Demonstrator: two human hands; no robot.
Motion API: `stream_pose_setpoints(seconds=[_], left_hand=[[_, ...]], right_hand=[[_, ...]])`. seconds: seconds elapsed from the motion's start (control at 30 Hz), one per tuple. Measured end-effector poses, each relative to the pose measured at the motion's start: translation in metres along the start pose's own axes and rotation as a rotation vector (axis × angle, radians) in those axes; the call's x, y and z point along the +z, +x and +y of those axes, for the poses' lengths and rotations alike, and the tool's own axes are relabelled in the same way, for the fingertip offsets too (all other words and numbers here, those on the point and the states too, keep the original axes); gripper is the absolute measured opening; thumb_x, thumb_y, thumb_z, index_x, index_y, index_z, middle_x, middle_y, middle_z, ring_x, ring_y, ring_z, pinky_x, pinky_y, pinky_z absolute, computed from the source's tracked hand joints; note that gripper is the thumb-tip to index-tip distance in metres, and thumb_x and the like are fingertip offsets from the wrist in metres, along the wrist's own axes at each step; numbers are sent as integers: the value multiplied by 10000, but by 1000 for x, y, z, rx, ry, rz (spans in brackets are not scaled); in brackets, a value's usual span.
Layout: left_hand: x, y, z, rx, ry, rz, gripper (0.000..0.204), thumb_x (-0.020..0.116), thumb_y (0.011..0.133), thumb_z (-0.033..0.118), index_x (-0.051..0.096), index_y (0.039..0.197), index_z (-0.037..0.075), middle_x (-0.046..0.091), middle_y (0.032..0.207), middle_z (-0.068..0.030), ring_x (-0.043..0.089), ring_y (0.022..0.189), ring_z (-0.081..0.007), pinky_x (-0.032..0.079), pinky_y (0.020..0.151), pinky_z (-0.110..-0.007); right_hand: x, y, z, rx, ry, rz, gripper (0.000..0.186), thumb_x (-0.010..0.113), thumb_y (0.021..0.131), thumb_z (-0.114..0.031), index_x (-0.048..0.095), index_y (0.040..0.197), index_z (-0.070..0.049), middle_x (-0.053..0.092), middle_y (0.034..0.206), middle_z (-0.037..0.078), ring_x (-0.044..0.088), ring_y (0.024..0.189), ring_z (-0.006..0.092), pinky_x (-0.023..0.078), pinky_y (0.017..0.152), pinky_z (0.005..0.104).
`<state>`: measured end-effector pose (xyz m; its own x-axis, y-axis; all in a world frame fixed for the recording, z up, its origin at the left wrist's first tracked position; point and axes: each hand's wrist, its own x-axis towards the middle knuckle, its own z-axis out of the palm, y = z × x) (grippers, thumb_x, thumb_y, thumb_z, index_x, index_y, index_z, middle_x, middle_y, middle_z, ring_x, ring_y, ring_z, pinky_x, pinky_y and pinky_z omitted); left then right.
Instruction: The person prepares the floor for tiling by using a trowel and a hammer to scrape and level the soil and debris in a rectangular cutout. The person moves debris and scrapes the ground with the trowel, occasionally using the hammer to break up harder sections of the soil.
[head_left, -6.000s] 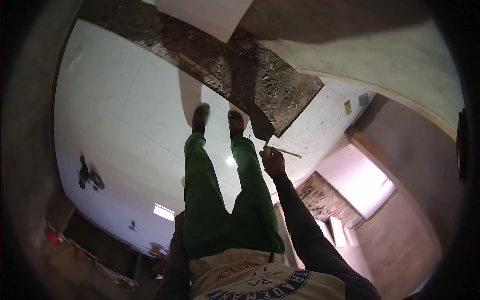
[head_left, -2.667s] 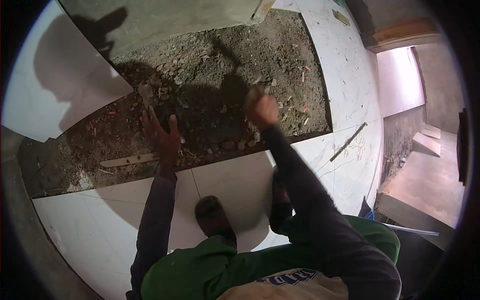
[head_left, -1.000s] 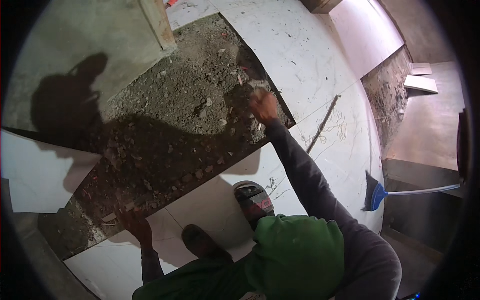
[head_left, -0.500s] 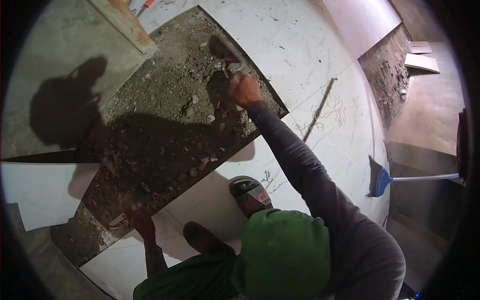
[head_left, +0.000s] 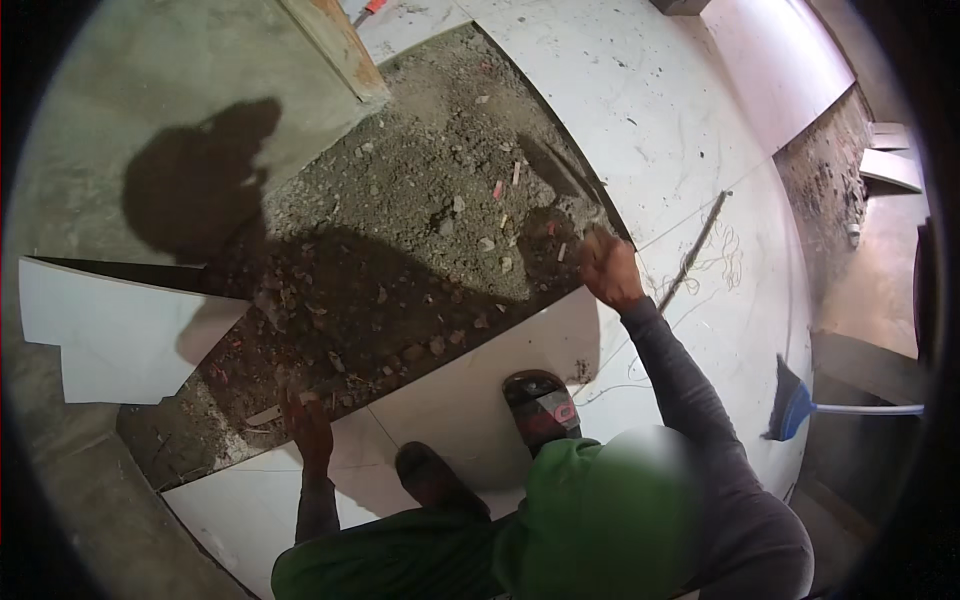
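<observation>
A patch of grey rubble and soil (head_left: 420,180) lies open between white floor tiles. My right hand (head_left: 612,270) is over its right corner, fingers curled closed; what they hold, if anything, is hidden. In the shadow at the near edge, my left hand (head_left: 312,438) reaches down to the rubble with fingers stretched and no object visible in it. A pale flat strip (head_left: 265,414) lies just left of those fingers. Small red and pale fragments (head_left: 498,189) are scattered on the soil.
A cut white tile (head_left: 110,345) rests at the left. A wooden post (head_left: 350,50) stands at the back. A dark rod (head_left: 697,245) and loose string lie on the right tiles, beyond them a blue broom (head_left: 795,408). My sandaled foot (head_left: 540,405) and a green cap (head_left: 590,520) are close by.
My right hand has come nearer to me and to the right, from above the rubble to its corner. The left hand stays by the near edge. The whole view has shifted.
</observation>
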<state>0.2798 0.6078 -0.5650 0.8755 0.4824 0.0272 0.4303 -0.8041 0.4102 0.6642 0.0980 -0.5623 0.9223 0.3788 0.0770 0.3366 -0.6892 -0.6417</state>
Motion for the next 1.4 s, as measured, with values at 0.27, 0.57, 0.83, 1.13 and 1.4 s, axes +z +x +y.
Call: stream_pose_setpoints(seconds=[0.27, 0.57, 0.83, 1.13, 1.4], left_hand=[[-45, 13, 26, -67, 65, -92, 428, 501, 1163, 248, 524, 1544, 52, 393, 1643, -277, 383, 1538, -471, 421, 1197, -574], [-45, -54, 2, -298, 159, -268, 462, 452, 1168, 272, 517, 1569, 52, 415, 1644, -249, 391, 1542, -446, 365, 1255, -538], [-53, -55, 10, -560, 89, -364, 439, 460, 1169, 276, 593, 1494, 13, 430, 1615, -274, 453, 1490, -466, 426, 1204, -545], [-46, -28, 6, -424, 75, -351, 420, 472, 1168, 274, 607, 1482, 31, 430, 1641, -266, 377, 1556, -455, 381, 1236, -551], [-43, -38, -13, -453, 8, -298, 377, 472, 1166, 249, 628, 1452, 59, 441, 1628, -269, 436, 1508, -466, 400, 1220, -556]], right_hand=[[32, 160, -32, -4, -116, -70, 294, 636, 967, -210, 666, 1169, 2, 711, 888, 309, 728, 792, 484, 580, 726, 577], [55, 310, -25, -2, -459, -269, 384, 699, 928, -278, 720, 1175, 16, 759, 1031, 291, 773, 976, 427, 639, 874, 530], [64, 354, -11, -314, -389, -159, 184, 614, 947, -174, 650, 962, 7, 687, 765, 236, 673, 677, 441, 578, 658, 531], [54, 360, 6, -263, -265, -388, 212, 657, 945, -182, 720, 1048, -8, 717, 776, 124, 689, 697, 257, 589, 678, 485], [12, 276, -37, -63, -141, -420, 464, 648, 932, -105, 688, 1319, 147, 787, 871, 213, 716, 698, 286, 600, 727, 455]])
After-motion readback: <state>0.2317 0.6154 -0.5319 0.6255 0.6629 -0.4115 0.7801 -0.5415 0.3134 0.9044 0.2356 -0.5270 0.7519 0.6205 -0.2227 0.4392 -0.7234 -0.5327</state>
